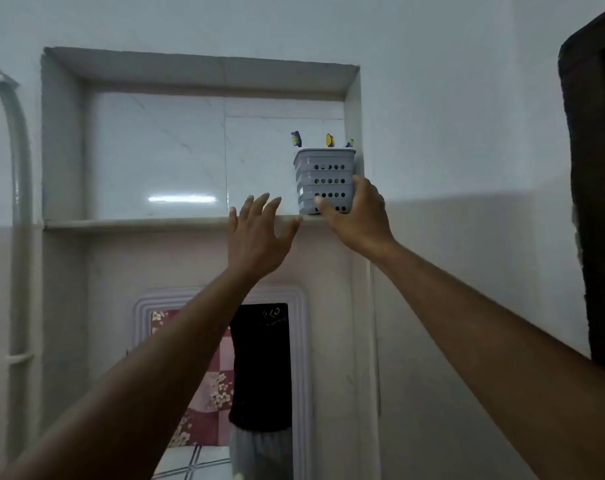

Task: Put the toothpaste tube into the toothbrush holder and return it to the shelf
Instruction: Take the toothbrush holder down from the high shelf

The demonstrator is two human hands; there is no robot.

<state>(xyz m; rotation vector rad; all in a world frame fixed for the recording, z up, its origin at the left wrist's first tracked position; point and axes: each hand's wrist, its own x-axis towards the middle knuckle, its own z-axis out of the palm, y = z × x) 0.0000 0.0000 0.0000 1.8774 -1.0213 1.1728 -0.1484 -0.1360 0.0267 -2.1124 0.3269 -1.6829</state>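
Note:
A grey perforated toothbrush holder (pixel 323 174) stands at the right end of a marble shelf (pixel 138 224) inside a wall niche. Three toothbrush heads (pixel 296 138) stick up above its rim. No toothpaste tube is visible; the holder's inside is hidden. My right hand (pixel 358 216) wraps around the holder's lower right side, thumb across its front. Just left of the holder, my left hand (pixel 259 233) is raised at the shelf's front edge with its fingers spread and nothing in it.
The niche's right wall (pixel 353 133) sits tight against the holder. A framed mirror (pixel 225 375) hangs below the shelf. A white pipe (pixel 18 202) runs down the left wall. A dark door edge (pixel 595 202) is at the far right.

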